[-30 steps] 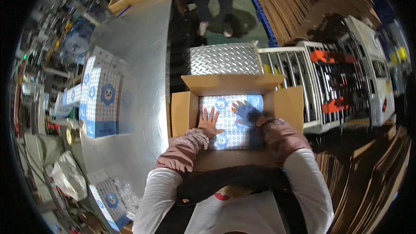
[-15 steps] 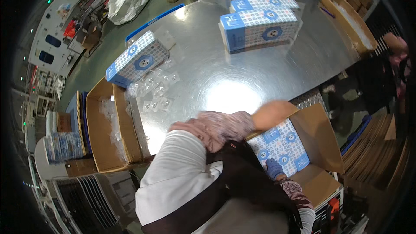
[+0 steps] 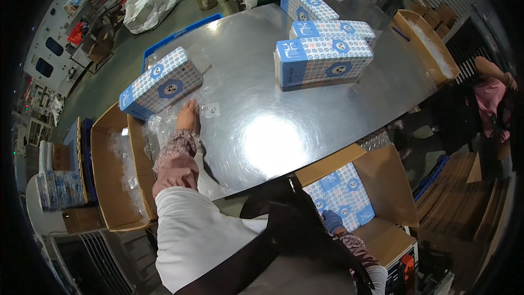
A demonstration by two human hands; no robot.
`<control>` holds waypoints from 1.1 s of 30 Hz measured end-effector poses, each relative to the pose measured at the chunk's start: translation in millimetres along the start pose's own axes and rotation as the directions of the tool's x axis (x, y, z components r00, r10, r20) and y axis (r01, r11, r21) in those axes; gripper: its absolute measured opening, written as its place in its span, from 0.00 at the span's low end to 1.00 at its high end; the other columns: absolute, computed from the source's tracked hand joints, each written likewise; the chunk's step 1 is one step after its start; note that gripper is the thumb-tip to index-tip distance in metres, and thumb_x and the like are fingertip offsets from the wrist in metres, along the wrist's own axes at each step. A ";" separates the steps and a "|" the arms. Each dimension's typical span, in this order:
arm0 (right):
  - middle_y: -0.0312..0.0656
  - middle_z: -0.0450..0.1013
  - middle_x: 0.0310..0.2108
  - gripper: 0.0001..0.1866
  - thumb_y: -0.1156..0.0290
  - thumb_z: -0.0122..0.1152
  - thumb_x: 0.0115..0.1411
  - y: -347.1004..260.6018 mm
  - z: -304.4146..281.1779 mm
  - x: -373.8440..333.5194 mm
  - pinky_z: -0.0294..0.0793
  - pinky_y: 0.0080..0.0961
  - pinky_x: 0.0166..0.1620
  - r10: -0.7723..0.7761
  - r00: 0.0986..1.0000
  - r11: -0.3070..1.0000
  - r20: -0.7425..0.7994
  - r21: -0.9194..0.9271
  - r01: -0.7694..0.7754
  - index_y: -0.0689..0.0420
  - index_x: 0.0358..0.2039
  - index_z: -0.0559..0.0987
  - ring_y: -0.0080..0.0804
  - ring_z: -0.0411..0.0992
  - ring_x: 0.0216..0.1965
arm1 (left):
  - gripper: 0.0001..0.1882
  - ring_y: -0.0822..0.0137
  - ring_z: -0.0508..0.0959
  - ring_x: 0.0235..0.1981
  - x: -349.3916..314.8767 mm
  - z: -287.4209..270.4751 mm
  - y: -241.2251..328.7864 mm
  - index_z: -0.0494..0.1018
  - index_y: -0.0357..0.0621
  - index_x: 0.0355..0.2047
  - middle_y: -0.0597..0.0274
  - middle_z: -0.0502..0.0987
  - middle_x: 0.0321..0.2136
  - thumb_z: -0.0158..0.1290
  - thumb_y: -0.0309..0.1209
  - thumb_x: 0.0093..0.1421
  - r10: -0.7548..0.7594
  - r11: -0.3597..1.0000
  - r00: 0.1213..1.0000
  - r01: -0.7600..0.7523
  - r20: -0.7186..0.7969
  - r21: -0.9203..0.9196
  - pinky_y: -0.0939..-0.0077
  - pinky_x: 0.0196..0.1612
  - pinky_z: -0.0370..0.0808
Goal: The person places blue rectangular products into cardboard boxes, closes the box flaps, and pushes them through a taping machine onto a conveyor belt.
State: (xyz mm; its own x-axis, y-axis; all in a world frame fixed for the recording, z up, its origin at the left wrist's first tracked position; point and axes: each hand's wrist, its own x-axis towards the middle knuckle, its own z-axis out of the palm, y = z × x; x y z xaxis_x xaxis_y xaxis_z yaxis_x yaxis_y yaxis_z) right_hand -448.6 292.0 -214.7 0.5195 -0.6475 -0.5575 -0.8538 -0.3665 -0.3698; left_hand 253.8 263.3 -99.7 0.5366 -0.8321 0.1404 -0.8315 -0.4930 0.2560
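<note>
My bare left hand reaches over the steel table, its fingers stretched forward among small clear plastic pieces. One clear square with a round centre lies just right of the fingertips. Beyond the hand, a blue-and-white patterned box stands at the table's left edge. My right hand, in a blue glove, rests with fingers extended on the patterned boxes packed inside an open brown carton at the lower right. The glove hides part of the box under it.
More patterned boxes stand at the far side of the table. A carton holding clear plastic pieces sits at the left. A long shallow carton is at the far right. Flattened cardboard is stacked right, and a person in pink is beyond.
My left arm has swung from the carton at the right to the plastic pieces at the table's left. My right hand stays on the boxes in the carton. The view has shifted slightly.
</note>
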 end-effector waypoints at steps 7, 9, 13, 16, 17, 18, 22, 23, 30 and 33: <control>0.50 0.72 0.34 0.11 0.61 0.51 0.56 -8.4 -11.3 -18.8 0.70 0.43 0.41 -0.002 1.000 0.986 -0.002 0.169 0.002 0.54 0.35 0.74 0.52 0.71 0.38 | 0.16 0.57 0.81 0.37 22.9 -53.9 -38.3 0.70 0.36 0.51 0.48 0.79 0.39 0.45 0.30 0.65 -0.279 0.892 0.894 0.106 -0.350 -0.440 0.65 0.38 0.77; 0.50 0.74 0.38 0.15 0.58 0.52 0.58 0.5 -14.6 -18.2 0.70 0.41 0.45 -0.011 0.998 0.982 -0.063 0.189 0.023 0.54 0.39 0.77 0.52 0.71 0.41 | 0.16 0.61 0.81 0.35 33.8 -59.6 -17.8 0.71 0.32 0.48 0.49 0.79 0.38 0.45 0.31 0.66 -0.289 0.802 0.875 0.000 -0.388 -0.598 0.69 0.35 0.78; 0.50 0.74 0.39 0.15 0.59 0.50 0.61 -42.6 -110.8 -32.8 0.70 0.38 0.46 0.077 0.954 0.952 -0.291 0.306 0.017 0.56 0.39 0.78 0.50 0.72 0.41 | 0.14 0.69 0.80 0.28 30.5 -70.8 53.2 0.74 0.34 0.42 0.56 0.79 0.31 0.47 0.34 0.66 -0.396 0.483 0.859 -0.106 -0.325 -0.869 0.80 0.28 0.76; 0.48 0.75 0.37 0.17 0.57 0.53 0.62 -50.1 -158.3 -41.6 0.71 0.33 0.44 0.079 0.857 0.877 -0.509 0.444 0.183 0.58 0.40 0.78 0.44 0.74 0.38 | 0.12 0.74 0.76 0.23 7.8 -58.3 198.2 0.74 0.38 0.40 0.66 0.77 0.27 0.49 0.35 0.65 -0.068 0.394 0.994 -0.047 -0.080 -0.918 0.83 0.25 0.73; 0.46 0.75 0.36 0.18 0.56 0.53 0.62 -62.2 -178.3 -44.0 0.71 0.30 0.44 0.125 0.874 0.818 -0.469 0.548 0.177 0.59 0.41 0.77 0.40 0.74 0.37 | 0.13 0.74 0.76 0.23 -23.0 -64.1 265.1 0.75 0.37 0.39 0.66 0.76 0.27 0.49 0.36 0.65 0.061 0.333 0.998 0.008 0.030 -0.943 0.81 0.25 0.74; 0.43 0.75 0.35 0.19 0.56 0.53 0.63 -69.3 -185.9 -41.8 0.71 0.28 0.43 0.113 0.860 0.667 -0.497 0.680 0.304 0.59 0.43 0.77 0.36 0.74 0.36 | 0.14 0.73 0.76 0.22 -57.1 -71.2 319.7 0.75 0.37 0.38 0.65 0.76 0.27 0.48 0.37 0.65 0.274 0.188 0.955 0.060 0.111 -0.980 0.80 0.22 0.74; 0.38 0.72 0.34 0.18 0.61 0.51 0.65 -127.0 -243.8 -60.6 0.72 0.19 0.40 0.234 0.828 0.152 -0.510 0.860 0.487 0.61 0.48 0.72 0.23 0.72 0.35 | 0.12 0.78 0.69 0.20 -142.9 -46.9 437.5 0.74 0.37 0.31 0.67 0.72 0.19 0.48 0.34 0.65 0.687 0.343 0.711 -0.132 0.152 -0.930 0.81 0.22 0.67; 0.39 0.72 0.35 0.17 0.63 0.51 0.65 -119.9 -242.6 -62.5 0.72 0.18 0.38 0.271 0.824 0.151 -0.497 0.868 0.473 0.61 0.48 0.71 0.23 0.72 0.35 | 0.17 0.77 0.68 0.20 -158.1 -14.6 456.4 0.73 0.36 0.30 0.67 0.72 0.18 0.45 0.38 0.67 0.698 0.334 0.658 0.046 0.281 -0.941 0.80 0.25 0.67; 0.31 0.70 0.22 0.10 0.65 0.58 0.59 -52.3 -198.6 -79.5 0.66 0.16 0.27 0.600 0.489 0.370 -0.633 0.761 0.533 0.59 0.32 0.78 0.17 0.66 0.22 | 0.32 0.75 0.71 0.21 -156.7 -6.8 502.0 0.51 0.40 0.60 0.56 0.73 0.36 0.53 0.39 0.62 0.780 0.558 -0.003 0.455 0.625 -0.694 0.84 0.25 0.72; 0.32 0.69 0.22 0.14 0.58 0.57 0.61 -0.9 -173.6 -92.6 0.67 0.17 0.26 0.675 0.609 0.303 -0.417 0.909 0.287 0.57 0.34 0.76 0.19 0.66 0.20 | 0.46 0.64 0.79 0.36 -161.2 3.2 490.7 0.37 0.48 0.68 0.38 0.67 0.54 0.57 0.36 0.59 0.684 0.692 -0.273 -0.050 0.676 -0.720 0.75 0.42 0.78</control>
State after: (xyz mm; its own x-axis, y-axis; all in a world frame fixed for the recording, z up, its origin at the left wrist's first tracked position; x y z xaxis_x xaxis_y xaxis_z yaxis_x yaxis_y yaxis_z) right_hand -501.9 236.4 -33.8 -0.2748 -0.9202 -0.2788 -0.0774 0.3102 -0.9475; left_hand -241.2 154.7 0.2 -0.8125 -0.2821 -0.5102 -0.4987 -0.1169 0.8589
